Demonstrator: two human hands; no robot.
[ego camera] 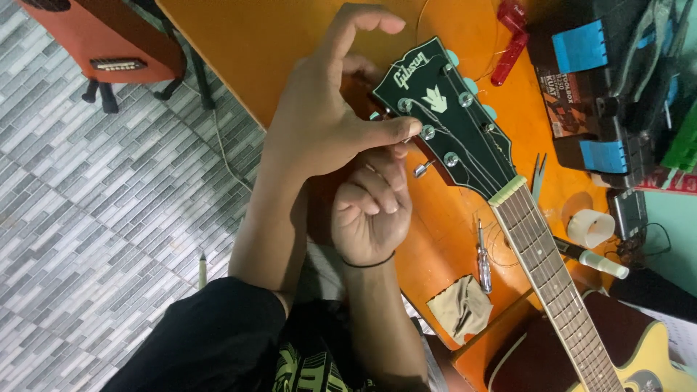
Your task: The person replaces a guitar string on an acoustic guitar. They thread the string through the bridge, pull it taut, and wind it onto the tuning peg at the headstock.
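Both hands work the guitar headstock (443, 120) at twelve o'clock: left hand (327, 116) pinches a tuning post (428, 132), right hand (372, 210) curls closed beneath. Loose string could slip and whip free.

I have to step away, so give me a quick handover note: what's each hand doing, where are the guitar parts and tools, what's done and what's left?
Left hand: thumb and forefinger pinch at a tuner post on the headstock.
Right hand: curled below it, at the headstock's lower edge beside a tuner peg; what it holds cannot be seen.
Guitar lies across the orange table. Screwdriver and cloth lie beside the neck.
Done: strings reach several posts.
Left: the post being pinched.
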